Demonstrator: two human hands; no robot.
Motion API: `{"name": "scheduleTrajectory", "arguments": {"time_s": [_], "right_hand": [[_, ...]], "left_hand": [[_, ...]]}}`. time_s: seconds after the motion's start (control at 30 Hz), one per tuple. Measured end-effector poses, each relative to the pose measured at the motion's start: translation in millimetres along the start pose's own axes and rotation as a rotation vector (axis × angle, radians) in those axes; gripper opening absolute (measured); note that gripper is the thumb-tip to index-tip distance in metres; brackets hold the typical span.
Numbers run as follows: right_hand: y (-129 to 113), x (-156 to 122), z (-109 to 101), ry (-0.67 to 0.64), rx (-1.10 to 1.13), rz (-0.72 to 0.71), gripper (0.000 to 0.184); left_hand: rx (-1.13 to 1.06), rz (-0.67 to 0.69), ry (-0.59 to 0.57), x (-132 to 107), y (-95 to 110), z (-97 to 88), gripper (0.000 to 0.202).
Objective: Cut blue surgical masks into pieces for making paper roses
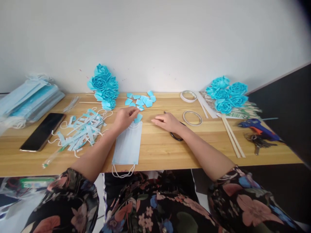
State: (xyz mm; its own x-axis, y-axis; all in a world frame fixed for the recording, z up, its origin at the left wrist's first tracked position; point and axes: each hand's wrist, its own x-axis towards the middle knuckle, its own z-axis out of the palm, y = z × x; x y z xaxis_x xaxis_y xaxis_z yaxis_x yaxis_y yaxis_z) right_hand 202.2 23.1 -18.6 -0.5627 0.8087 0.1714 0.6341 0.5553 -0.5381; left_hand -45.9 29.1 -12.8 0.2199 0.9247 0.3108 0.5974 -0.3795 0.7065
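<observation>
Dozen or so blue pieces (140, 102), cut with angled corners; thin, very light and soft by judgement, likely to crease or drift if brushed. Best taken singly, pinched at an edge or corner. Position: cluster just beyond the left hand (126, 117), ahead of its fingertips; one separate piece (138, 118) just beside those fingertips, toward the body.

One mask (127, 145), pale blue, pleated, flat. Light and limp by judgement; the side edges offer the surest hold, the loops being apt to snag. Position: nearer the body than the left hand, its far end just beside that hand, its near loops hanging past the edge of the desk (155, 153).

Two hands. Left: thumb and forefinger drawn narrow at the near side of the cluster; whether a piece is gripped cannot be told. Right hand (167, 122): palm down, fingers loosely together, well apart from the mask; grip cannot be told. Beneath it, one black tool (176, 137), mostly covered, a loop showing on the body side.

Two tape rolls (192, 125), beyond and to the right of the right hand. Farther right: blue flowers (222, 94), glue gun (263, 130).

One heap of offcuts (84, 131), left of the left hand; farther left, phone (42, 132).
</observation>
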Motion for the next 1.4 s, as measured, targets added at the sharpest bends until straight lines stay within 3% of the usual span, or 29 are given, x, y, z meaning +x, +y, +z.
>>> {"name": "scheduleTrajectory", "arguments": {"time_s": [0.17,0.27,0.33,0.47,0.6,0.73,0.87,1.17,1.27,1.4], "right_hand": [[23,7,-14,0.052,-0.279,0.261,0.046],[38,6,-25,0.149,-0.48,0.5,0.04],[42,4,-28,0.213,-0.53,0.556,0.039],[29,6,-26,0.276,-0.46,0.366,0.032],[3,24,-17,0.203,-0.336,0.071,0.029],[-13,47,-7,0.066,-0.354,-0.117,0.034],[-22,64,5,0.02,-0.46,-0.075,0.035],[-44,85,23,-0.035,-0.79,-0.06,0.033],[-42,88,22,0.071,-0.62,0.02,0.031],[-29,86,6,0.331,-0.004,0.223,0.023]], "left_hand": [[-0.012,0.059,-0.125,-1,-3,6.8,0.036],[-0.096,0.121,-0.137,-2,-2,7.9,0.046],[-0.122,0.155,-0.114,-2,-2,8.2,0.047],[-0.089,0.143,0.052,2,-7,9.1,0.037],[-0.105,0.017,0.261,11,-21,7.5,0.035],[-0.189,-0.152,0.318,20,-38,5.1,0.038],[-0.272,-0.208,0.344,23,-46,6.5,0.035],[-0.312,-0.154,0.326,23,-43,9.2,0.033],[-0.328,-0.166,0.325,23,-43,9.3,0.033],[-0.291,-0.162,0.321,23,-42,11.0,0.034]]}}
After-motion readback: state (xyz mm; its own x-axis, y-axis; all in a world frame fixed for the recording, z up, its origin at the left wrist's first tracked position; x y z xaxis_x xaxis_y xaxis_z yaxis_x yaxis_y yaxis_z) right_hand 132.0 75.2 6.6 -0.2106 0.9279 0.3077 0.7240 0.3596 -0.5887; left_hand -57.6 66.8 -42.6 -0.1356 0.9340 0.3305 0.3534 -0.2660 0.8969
